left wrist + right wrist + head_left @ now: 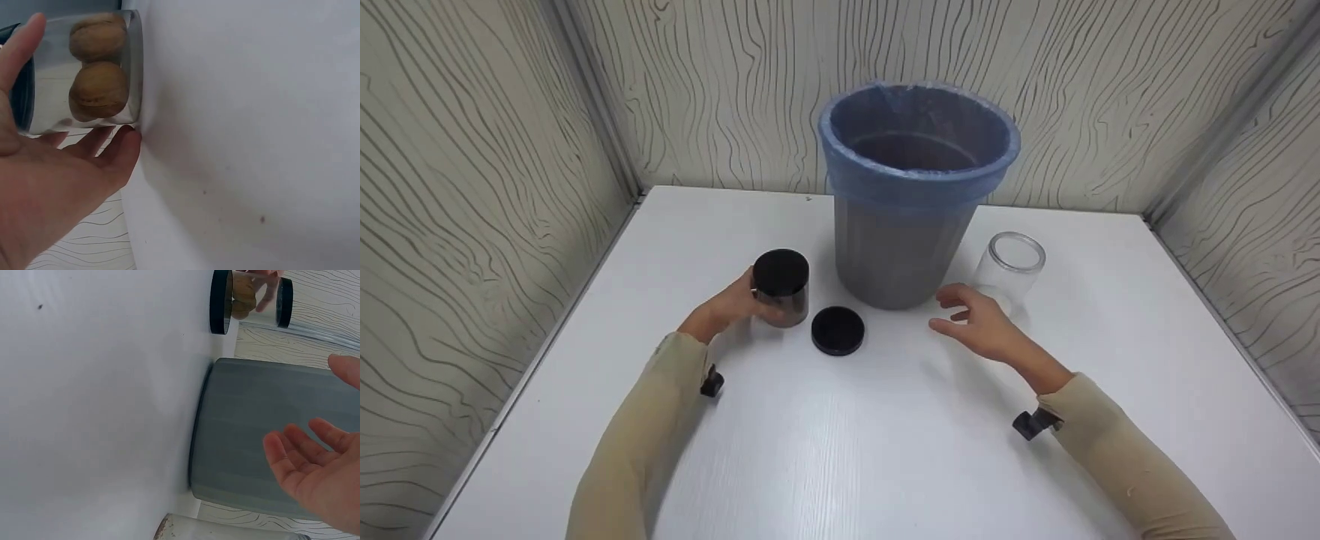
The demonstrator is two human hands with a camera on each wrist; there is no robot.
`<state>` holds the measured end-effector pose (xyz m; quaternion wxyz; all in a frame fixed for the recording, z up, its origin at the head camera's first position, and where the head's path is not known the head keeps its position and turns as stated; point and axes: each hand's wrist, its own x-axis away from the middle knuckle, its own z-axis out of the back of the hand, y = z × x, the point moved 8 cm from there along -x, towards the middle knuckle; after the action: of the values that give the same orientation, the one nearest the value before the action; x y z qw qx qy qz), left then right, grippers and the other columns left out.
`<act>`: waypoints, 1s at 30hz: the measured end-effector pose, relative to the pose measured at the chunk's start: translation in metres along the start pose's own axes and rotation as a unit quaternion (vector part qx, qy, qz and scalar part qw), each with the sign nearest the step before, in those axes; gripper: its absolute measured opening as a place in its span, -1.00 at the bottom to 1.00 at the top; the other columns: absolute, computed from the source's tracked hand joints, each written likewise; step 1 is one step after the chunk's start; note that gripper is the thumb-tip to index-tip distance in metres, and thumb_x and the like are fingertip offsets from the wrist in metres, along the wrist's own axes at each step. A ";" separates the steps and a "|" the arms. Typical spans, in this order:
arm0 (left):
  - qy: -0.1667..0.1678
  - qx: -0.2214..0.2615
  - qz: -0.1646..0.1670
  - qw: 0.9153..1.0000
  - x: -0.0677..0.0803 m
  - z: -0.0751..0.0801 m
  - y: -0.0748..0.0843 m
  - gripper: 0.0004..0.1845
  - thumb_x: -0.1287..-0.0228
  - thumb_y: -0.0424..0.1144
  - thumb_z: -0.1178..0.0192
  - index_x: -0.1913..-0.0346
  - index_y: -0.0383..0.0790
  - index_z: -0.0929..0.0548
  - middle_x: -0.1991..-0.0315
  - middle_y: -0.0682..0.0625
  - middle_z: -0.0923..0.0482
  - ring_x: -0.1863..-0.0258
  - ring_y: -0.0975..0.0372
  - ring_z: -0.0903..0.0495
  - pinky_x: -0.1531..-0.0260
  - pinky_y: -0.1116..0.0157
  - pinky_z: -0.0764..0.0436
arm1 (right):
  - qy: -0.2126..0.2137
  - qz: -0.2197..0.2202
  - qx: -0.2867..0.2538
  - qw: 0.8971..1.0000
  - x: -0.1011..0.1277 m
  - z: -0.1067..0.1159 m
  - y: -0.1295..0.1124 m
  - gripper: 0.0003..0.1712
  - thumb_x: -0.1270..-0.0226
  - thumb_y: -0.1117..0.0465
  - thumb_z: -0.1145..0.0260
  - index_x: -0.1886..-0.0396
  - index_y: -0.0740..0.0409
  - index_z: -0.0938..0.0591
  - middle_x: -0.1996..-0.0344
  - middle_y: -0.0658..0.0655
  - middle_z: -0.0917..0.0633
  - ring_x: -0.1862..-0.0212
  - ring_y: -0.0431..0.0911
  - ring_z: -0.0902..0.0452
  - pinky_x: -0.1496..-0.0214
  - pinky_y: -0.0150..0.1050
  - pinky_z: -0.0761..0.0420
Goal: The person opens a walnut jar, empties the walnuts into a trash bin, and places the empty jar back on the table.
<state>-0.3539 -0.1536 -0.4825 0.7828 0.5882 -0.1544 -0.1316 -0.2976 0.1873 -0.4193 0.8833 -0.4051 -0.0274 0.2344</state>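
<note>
On the white table (pixel 885 450), just L of the grey bin (pixel 904 247), stands a lidded jar (pixel 781 289) w/ walnuts (pixel 98 90) inside. Person's left hand (pixel 731 304) is wrapped round its side: the left wrist view shows the fingers curled under the glass & the thumb up along the wall, so it has hold of the jar, jar base on the table. Black lid is on top.

Right hand (pixel 979 326) hovers above the table btwn bin & an empty glass jar (pixel 1011 264); fingers loosely spread, palm open, holding nothing, touching nothing as far as can be told.

A loose black lid (pixel 838 330) lies flat just R of the walnut jar, near the bin's foot. Bin has a blue liner (pixel 919 161) folded over the rim.

Risks, as a judgement:
- Glass is smooth; a one-handed side grip could slip if the jar gets lifted or tilted.
- Can't tell if the lid is screwed tight; if loose, it may come off & the nuts spill.
- Empty jar sits right behind the right hand, so a careless sweep could knock it over or roll it off the table.
- Loose lid is close to the walnut jar & could get nudged.
</note>
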 end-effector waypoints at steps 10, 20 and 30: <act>0.003 -0.009 -0.073 0.997 -0.005 -0.005 0.008 0.09 0.24 -0.50 -0.47 -0.42 -0.17 -0.08 -0.32 -0.10 -0.22 -0.30 0.11 -0.15 -0.34 0.07 0.06 | -0.025 0.010 0.004 1.000 -0.014 -0.014 -0.016 -0.37 -0.26 0.12 -0.33 -0.19 0.42 -0.38 -0.09 0.36 -0.49 -0.14 0.18 -0.42 -0.13 0.02 -0.45; 0.030 -0.043 -0.008 0.999 -0.004 -0.003 0.006 0.06 0.21 -0.31 -0.54 -0.36 -0.20 -0.08 -0.32 -0.10 -0.18 -0.35 0.09 -0.10 -0.33 0.07 -0.01 | -0.035 0.004 -0.019 0.999 -0.021 -0.025 -0.019 -0.38 -0.26 0.12 -0.33 -0.18 0.42 -0.40 -0.08 0.35 -0.49 -0.13 0.23 -0.41 -0.14 0.09 -0.42; 0.046 -0.044 -0.031 0.998 0.005 -0.001 0.028 0.01 0.20 -0.22 -0.53 -0.32 -0.20 -0.12 -0.20 -0.08 -0.29 -0.20 0.12 -0.28 -0.22 0.11 -0.24 | -0.037 -0.001 -0.034 0.999 -0.020 -0.030 -0.024 -0.47 -0.31 0.17 -0.28 -0.16 0.39 -0.42 -0.07 0.33 -0.51 -0.15 0.19 -0.41 -0.14 0.07 -0.42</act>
<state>-0.3482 -0.1466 -0.4558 0.8095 0.5634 -0.0939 -0.1356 -0.2986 0.1437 -0.4192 0.8675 -0.4259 -0.0688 0.2474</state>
